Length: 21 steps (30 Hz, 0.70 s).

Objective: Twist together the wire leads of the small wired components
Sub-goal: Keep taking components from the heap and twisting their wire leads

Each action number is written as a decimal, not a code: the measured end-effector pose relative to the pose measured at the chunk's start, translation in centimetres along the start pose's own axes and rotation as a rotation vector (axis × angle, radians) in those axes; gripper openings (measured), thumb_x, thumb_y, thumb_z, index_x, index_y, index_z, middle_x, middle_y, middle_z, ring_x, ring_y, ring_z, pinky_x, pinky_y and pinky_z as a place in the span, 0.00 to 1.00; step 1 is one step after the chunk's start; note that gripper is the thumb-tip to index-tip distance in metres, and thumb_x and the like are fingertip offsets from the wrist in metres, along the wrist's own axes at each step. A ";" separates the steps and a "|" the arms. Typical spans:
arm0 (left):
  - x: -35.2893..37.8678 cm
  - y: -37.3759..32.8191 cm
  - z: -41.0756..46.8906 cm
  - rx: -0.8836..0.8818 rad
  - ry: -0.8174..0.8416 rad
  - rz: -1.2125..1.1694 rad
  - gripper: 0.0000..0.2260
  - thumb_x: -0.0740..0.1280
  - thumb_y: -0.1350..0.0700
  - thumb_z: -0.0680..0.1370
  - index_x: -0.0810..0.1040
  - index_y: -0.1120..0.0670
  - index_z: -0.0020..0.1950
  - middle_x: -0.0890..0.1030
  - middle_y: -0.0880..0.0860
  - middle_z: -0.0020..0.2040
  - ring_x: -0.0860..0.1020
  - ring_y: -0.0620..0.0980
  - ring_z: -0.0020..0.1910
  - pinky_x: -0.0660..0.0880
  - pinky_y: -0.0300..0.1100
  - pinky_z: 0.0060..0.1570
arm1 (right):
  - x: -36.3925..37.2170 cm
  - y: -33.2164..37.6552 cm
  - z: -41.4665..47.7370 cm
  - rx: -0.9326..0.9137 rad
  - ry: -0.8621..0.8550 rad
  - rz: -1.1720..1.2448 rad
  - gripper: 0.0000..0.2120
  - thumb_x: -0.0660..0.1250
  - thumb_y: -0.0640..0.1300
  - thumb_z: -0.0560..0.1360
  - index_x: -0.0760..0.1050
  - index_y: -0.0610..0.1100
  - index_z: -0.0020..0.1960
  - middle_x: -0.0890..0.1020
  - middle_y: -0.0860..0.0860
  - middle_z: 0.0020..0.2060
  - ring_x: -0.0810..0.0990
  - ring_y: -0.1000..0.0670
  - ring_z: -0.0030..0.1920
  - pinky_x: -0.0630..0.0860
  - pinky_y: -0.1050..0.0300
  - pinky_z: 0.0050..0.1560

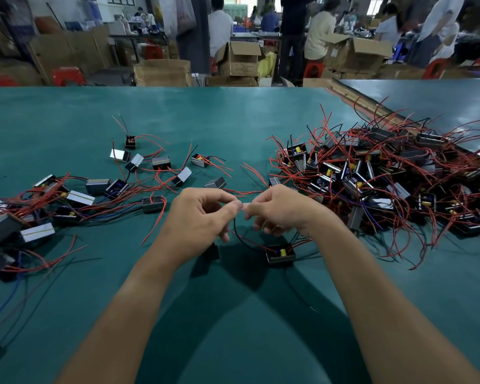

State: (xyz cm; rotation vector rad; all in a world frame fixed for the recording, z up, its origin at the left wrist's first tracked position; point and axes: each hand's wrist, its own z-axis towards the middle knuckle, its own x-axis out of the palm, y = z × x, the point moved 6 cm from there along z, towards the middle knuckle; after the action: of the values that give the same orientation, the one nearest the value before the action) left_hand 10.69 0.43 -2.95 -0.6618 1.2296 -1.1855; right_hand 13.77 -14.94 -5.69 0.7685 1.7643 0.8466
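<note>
One wide-angle view looks from the person's head, forward and down across the green table (233, 120). The left hand (203, 214) and right hand (280, 209) sit close below it, at centre. Cardboard boxes (162, 72) lie far behind.

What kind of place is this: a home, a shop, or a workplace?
Probably an electronics assembly workshop: a pile of small wired components on a green worktable, open cardboard boxes behind, and other workers beyond. The left hand and right hand pinch wire leads.

Two hands at centre, left hand (198, 217) and right hand (281, 210); perhaps twenty scattered components (97, 187) at left; dozens in the heap (352, 173) at right.
</note>
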 end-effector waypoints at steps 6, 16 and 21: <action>-0.3 -0.4 0.0 0.035 -0.004 -0.012 0.09 0.70 0.65 0.75 0.83 0.58 0.35 0.78 0.57 0.27 0.73 0.49 0.27 0.71 0.45 0.30 | 1.1 0.7 -0.1 -0.152 0.043 0.006 0.09 0.67 0.42 0.79 0.81 0.37 0.44 0.82 0.47 0.33 0.75 0.56 0.24 0.73 0.64 0.26; -1.8 -0.4 0.2 0.020 -0.222 -0.025 0.10 0.70 0.61 0.76 0.82 0.52 0.36 0.82 0.49 0.30 0.77 0.40 0.29 0.75 0.34 0.36 | 1.4 1.7 -0.3 -0.278 0.076 0.264 0.07 0.67 0.36 0.78 0.81 0.42 0.42 0.82 0.49 0.32 0.76 0.55 0.26 0.75 0.64 0.29; -2.6 0.9 0.4 -0.150 -0.210 -0.009 0.03 0.73 0.62 0.73 0.82 0.55 0.41 0.81 0.50 0.32 0.75 0.41 0.26 0.73 0.34 0.29 | 1.4 1.4 -0.4 -0.254 0.133 0.250 0.05 0.67 0.36 0.78 0.81 0.40 0.46 0.83 0.48 0.33 0.76 0.55 0.28 0.76 0.64 0.31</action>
State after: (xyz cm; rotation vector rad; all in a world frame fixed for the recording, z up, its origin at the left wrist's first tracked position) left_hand 11.62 3.05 -2.74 -0.8812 1.1449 -1.0101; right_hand 13.09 -13.11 -5.10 0.7867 1.6536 1.2888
